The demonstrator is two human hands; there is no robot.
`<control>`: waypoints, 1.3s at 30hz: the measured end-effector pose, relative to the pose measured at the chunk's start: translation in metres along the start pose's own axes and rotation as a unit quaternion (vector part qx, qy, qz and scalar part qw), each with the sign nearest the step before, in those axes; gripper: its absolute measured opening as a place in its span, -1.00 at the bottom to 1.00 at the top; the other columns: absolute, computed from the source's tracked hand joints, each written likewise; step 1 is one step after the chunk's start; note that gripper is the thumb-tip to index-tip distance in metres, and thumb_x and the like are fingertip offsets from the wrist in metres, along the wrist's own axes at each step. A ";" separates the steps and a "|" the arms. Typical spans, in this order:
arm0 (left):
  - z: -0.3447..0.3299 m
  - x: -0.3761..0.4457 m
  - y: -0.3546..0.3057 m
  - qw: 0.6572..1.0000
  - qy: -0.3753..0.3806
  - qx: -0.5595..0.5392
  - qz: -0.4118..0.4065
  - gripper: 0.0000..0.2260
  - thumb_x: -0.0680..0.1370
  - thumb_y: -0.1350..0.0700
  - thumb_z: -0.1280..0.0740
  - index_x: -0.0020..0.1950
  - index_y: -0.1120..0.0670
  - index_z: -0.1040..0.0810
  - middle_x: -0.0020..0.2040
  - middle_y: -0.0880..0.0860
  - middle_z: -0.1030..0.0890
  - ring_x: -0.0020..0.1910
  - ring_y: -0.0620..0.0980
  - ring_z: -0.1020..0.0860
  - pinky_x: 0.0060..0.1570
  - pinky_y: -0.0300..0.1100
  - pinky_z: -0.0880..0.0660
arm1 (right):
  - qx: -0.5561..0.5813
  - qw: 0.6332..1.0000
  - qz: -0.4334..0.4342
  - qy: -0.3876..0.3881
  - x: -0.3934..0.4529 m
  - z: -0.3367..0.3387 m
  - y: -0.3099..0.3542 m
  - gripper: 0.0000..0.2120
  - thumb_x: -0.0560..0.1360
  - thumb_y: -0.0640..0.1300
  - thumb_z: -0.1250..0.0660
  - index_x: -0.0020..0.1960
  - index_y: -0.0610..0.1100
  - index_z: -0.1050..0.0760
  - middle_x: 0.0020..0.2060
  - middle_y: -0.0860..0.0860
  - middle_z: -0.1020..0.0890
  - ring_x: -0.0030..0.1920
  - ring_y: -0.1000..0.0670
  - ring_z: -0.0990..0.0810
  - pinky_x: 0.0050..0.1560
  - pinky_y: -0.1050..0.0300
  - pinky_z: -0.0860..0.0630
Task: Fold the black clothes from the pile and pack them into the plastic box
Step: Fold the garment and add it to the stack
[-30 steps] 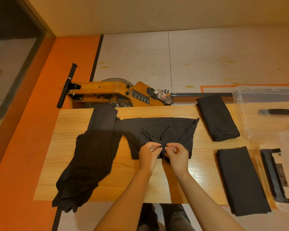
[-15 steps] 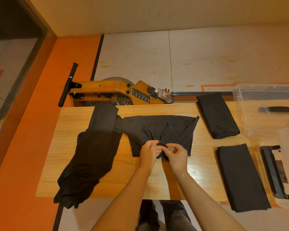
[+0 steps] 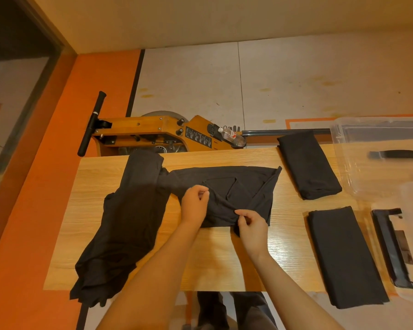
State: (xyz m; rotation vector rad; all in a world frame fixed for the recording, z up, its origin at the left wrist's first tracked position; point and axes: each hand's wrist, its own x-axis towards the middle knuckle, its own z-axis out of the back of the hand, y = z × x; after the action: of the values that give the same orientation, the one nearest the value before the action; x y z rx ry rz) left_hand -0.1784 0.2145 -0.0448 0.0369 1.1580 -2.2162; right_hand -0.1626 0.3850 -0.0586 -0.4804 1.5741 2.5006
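Head view, looking down on a long light wooden table (image 3: 215, 253). At the left of the frame lies a loose pile of black clothes (image 3: 126, 225). At centre a half-folded black garment (image 3: 239, 191) lies spread flat. Two folded black bundles (image 3: 308, 165) sit right of centre. A clear plastic box (image 3: 351, 163) stands at the upper right. The left hand (image 3: 193, 206) and right hand (image 3: 250, 225) both pinch the garment's near folds with curled fingers. The cloth looks thin, light and limp, so edges and corners seem the best hold.
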 end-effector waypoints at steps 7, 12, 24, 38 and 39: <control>-0.001 0.048 -0.015 0.995 0.065 0.073 -0.019 -0.88 0.55 0.16 -0.34 0.07 0.07 -0.61 0.08 0.05 -0.61 0.03 -0.04 -0.56 0.06 -0.19 -0.45 | 0.038 0.996 -0.067 -0.053 0.003 -0.001 -0.001 -0.92 0.54 -0.15 -0.39 0.01 -0.12 -0.62 -0.15 0.05 -0.63 -0.12 0.16 -0.55 -0.15 0.43 -0.43; -0.016 0.064 -0.020 0.989 0.090 0.118 -0.017 -0.84 0.55 0.13 -0.37 0.11 0.08 -0.57 0.15 0.08 -0.55 0.11 0.02 -0.53 0.07 -0.14 -0.44 | 0.038 0.994 -0.077 -0.061 0.007 -0.001 -0.003 -0.88 0.54 -0.25 -0.37 0.04 -0.12 -0.61 -0.12 0.03 -0.62 -0.13 0.17 -0.54 -0.21 0.49 -0.44; -0.023 0.074 -0.026 0.977 0.165 0.134 0.001 -0.91 0.49 0.21 -0.43 -0.07 0.03 -0.60 -0.19 -0.04 -0.53 -0.04 0.03 -0.55 0.06 -0.06 -0.51 | 0.042 0.997 -0.052 -0.045 0.016 0.013 -0.013 -0.79 0.54 -0.30 -0.34 -0.03 0.00 -0.62 -0.06 0.03 -0.64 -0.05 0.15 -0.57 -0.09 0.48 -0.44; 0.001 0.079 -0.024 0.959 0.256 0.088 -0.079 -0.64 0.51 0.40 -0.20 -0.31 -0.01 -0.55 -0.27 -0.06 -0.51 -0.27 -0.10 -0.45 -0.14 -0.21 -0.38 | 0.063 0.996 -0.053 -0.045 0.015 0.011 -0.010 -0.80 0.56 -0.31 -0.31 0.01 -0.04 -0.61 -0.02 0.04 -0.61 -0.01 0.20 -0.55 0.02 0.43 -0.44; 0.004 0.079 -0.024 0.957 0.267 0.089 -0.071 -0.64 0.53 0.38 -0.19 -0.28 0.01 -0.60 -0.27 -0.05 -0.52 -0.30 -0.08 -0.45 -0.21 -0.25 -0.38 | 0.062 0.996 -0.053 -0.046 0.015 0.011 -0.010 -0.80 0.56 -0.31 -0.31 0.02 -0.06 -0.62 -0.01 0.03 -0.62 -0.01 0.21 -0.55 0.02 0.45 -0.44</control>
State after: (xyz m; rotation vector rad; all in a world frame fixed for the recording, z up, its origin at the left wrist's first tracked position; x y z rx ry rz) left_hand -0.2543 0.1809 -0.0487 0.6843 1.2561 -2.5161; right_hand -0.1760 0.3986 -0.0675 -0.4133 1.6115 2.2975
